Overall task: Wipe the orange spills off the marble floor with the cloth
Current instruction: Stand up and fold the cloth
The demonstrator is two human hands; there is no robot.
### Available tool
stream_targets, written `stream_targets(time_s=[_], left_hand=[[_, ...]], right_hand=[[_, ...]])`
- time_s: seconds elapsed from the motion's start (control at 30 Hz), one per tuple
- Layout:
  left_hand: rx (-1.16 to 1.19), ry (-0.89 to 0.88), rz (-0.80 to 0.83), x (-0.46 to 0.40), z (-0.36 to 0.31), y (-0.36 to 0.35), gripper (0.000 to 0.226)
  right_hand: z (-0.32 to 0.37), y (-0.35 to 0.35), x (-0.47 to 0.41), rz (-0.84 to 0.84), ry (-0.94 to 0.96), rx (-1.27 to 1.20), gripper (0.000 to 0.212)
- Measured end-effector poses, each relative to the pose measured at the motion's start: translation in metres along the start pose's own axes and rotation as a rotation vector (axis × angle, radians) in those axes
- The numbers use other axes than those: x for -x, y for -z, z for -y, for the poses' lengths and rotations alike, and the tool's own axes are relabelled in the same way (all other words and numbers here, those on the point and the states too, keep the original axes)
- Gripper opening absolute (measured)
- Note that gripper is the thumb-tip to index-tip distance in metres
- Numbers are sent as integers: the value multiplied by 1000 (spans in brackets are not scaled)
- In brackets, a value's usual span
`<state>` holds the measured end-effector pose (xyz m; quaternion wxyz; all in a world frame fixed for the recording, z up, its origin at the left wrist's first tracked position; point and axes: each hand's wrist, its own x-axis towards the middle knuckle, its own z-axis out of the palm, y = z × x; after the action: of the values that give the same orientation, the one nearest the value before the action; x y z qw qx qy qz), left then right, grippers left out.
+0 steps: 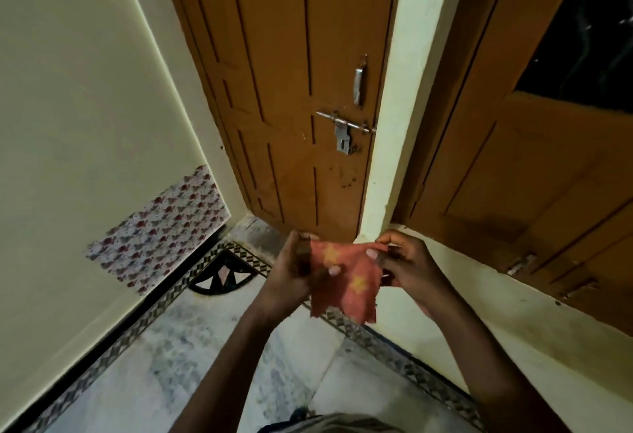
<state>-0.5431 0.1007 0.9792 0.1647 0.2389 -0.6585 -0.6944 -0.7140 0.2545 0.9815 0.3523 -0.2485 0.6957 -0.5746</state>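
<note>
- Holding the cloth (346,278) up in front of me, above the marble floor (212,374) and before the brown door (294,96).
- My left hand (298,271) pinches its left edge.
- My right hand (404,264) grips its upper right corner.
- I see the cloth hanging spread between both hands.

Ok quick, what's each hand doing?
Left hand: closed, holding the cloth.
Right hand: closed, holding the cloth too.

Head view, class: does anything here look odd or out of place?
Yes: a floral patterned patch sits low on the plain cream wall, matching nothing around it. No orange spills show on the visible marble floor. Both hands hold the cloth up.
</note>
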Motion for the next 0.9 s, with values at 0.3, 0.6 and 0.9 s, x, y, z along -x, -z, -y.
stream_targets(time_s=[0.3, 0.6, 0.9], left_hand=[[-114, -100, 160, -47, 64, -12, 27], [-376, -42, 123, -120, 94, -77, 17], [-601, -34, 269, -256, 155, -159, 24]], right_hand=[[-65, -2, 4, -331, -235, -488, 24], [-109, 58, -20, -376, -251, -459, 49], [-180, 145, -123, -496, -204, -163, 28]])
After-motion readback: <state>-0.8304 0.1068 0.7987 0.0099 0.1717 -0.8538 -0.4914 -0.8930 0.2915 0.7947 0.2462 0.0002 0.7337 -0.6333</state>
